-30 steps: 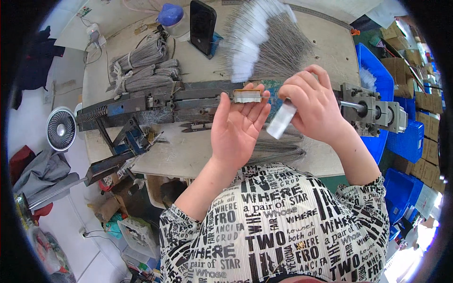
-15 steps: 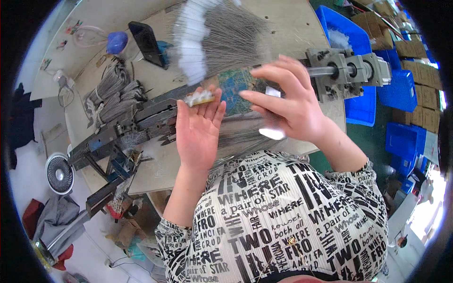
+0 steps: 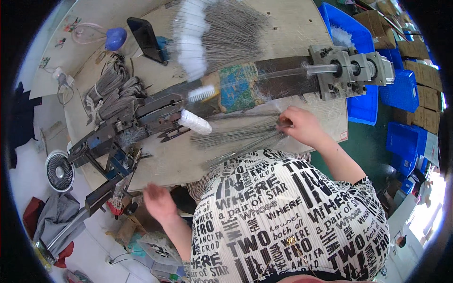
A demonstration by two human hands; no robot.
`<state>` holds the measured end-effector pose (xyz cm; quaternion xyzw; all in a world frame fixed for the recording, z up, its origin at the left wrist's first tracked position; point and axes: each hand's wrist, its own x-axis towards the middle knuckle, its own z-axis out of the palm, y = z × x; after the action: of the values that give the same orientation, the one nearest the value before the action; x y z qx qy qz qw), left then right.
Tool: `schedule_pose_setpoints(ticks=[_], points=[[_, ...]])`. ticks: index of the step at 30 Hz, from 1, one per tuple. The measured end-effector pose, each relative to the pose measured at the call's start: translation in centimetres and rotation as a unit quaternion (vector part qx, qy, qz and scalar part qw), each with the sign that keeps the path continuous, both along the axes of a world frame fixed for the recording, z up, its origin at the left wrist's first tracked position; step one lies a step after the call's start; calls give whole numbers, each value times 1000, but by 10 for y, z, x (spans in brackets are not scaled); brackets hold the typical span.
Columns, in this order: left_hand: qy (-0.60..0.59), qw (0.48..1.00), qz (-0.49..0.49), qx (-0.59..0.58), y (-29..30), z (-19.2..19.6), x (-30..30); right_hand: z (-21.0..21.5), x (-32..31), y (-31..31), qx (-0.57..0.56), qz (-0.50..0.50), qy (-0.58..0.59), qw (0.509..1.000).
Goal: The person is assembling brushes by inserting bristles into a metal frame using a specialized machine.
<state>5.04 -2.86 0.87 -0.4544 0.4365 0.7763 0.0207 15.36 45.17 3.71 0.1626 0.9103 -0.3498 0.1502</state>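
Pinching, in the head view, the right ends of thin wires [image 3: 243,133], the right hand [image 3: 304,126] has them in its grip along the near edge of the bench [image 3: 295,41]. They look light, springy, maybe slippery; ends seem best to hold. The left hand [image 3: 159,202], beyond that edge, is blurred: its grip I cannot judge.

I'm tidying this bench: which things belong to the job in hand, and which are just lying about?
Likely in use:
loose wires, at the right hand
toothed white strip, on the metal machine
white-tipped wires, fanned out

Seemingly just lying about:
phone
round fan
grey cloth
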Motion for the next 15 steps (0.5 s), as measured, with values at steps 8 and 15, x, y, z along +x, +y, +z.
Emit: schedule_pose_setpoints(ticks=[8,15], points=[[73,986,106,-107,-20,16,-15,-1,-9,7,22,76,21,997],[7,962,142,-231,-67,-8,-15,15,-9,-3,-55,-111,178,976]])
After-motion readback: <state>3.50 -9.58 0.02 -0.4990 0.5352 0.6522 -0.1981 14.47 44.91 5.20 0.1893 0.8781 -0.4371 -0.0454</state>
